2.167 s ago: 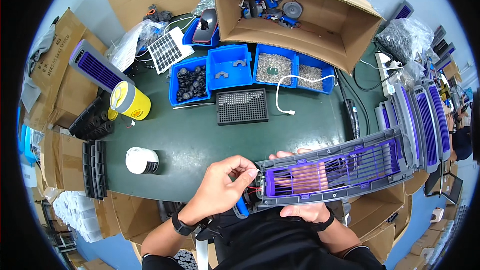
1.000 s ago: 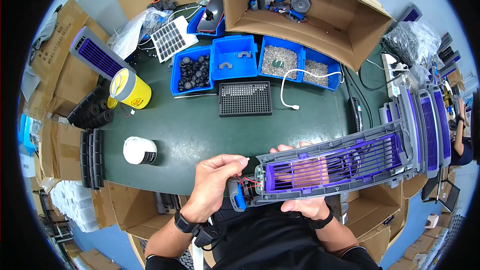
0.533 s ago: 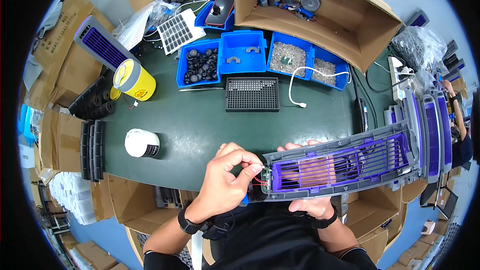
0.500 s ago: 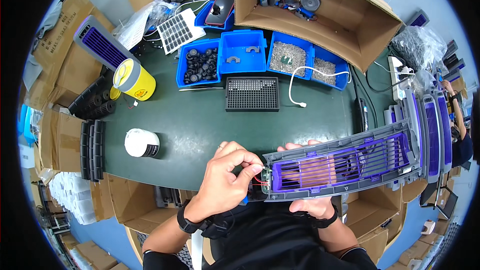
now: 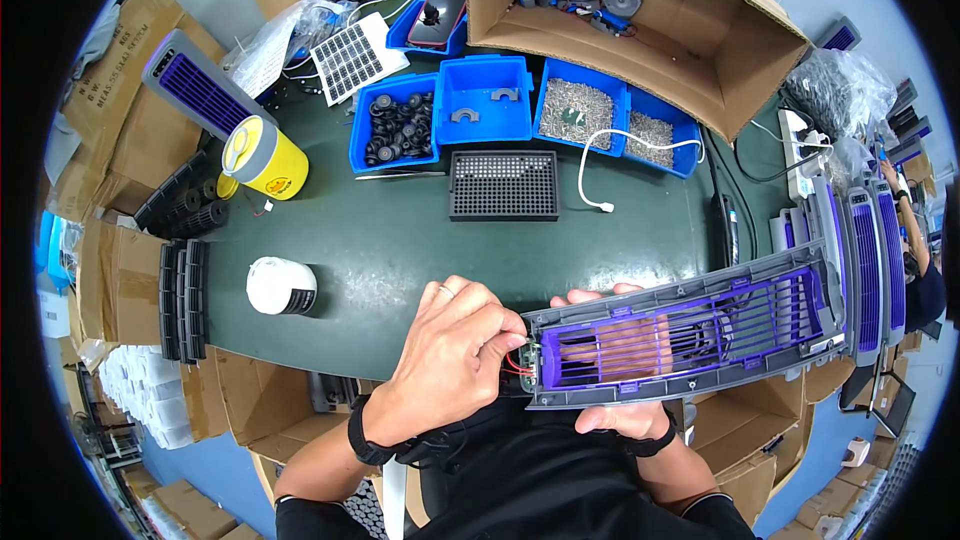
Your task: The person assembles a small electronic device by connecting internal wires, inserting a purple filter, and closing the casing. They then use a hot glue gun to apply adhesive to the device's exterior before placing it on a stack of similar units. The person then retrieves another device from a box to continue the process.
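Printing (image 5: 118, 50) in dark capitals and figures climbs the cardboard box (image 5: 115, 120) at ten o'clock. Nearer the middle, also toward ten, a yellow tub (image 5: 270, 165) with a grey band bears a small dark emblem, and between eight and nine o'clock a white jar (image 5: 275, 285) carries a black label (image 5: 301, 300) whose print is too small to make out.

At four o'clock, above the near edge of the green bench (image 5: 400, 250), is a long grey frame (image 5: 690, 380) inset with a purple grille (image 5: 690, 335). Slender slats run its length, crossed by a few bars; small holes dot the grey rim. It tilts slightly, its far end pointing toward three o'clock, close to several upright grey-and-purple panels (image 5: 862, 265). At its near end sit a green circuit board (image 5: 533, 365) and red wires (image 5: 517, 367).

The right hand (image 5: 632, 350) cradles the frame from beneath, thumb along the six o'clock edge, fingertips showing past the twelve o'clock edge, palm visible through the slats. The left hand (image 5: 455, 355), ringed on one finger, has thumb and forefinger pinched together at the board's upper corner; whatever lies between them is hidden. At twelve o'clock, blue bins (image 5: 485, 105) hold small parts.
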Motion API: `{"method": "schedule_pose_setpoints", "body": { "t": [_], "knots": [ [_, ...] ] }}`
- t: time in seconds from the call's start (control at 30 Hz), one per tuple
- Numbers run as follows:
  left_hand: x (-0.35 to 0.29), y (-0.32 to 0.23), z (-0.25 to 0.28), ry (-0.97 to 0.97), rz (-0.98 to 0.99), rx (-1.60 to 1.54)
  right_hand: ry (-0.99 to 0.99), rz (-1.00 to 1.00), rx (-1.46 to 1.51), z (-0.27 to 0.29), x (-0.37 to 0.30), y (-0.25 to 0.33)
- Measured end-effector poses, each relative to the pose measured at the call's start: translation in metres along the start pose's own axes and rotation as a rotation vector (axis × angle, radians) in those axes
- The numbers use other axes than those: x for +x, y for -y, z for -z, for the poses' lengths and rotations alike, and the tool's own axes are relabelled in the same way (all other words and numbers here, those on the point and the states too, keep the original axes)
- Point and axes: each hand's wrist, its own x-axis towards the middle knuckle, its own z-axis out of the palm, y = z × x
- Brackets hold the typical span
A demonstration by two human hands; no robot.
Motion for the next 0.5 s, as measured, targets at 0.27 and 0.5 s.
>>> {"method": "schedule_pose_setpoints", "body": {
  "t": [0.27, 0.5],
  "knots": [
    [0.003, -0.006, 0.002, 0.001, -0.023, 0.051, -0.009, -0.013, 0.027, -0.001, -0.001, 0.000],
    [0.003, -0.012, -0.005, -0.035, -0.004, 0.123, 0.014, -0.015, -0.058, -0.003, -0.001, 0.006]
  ]
}}
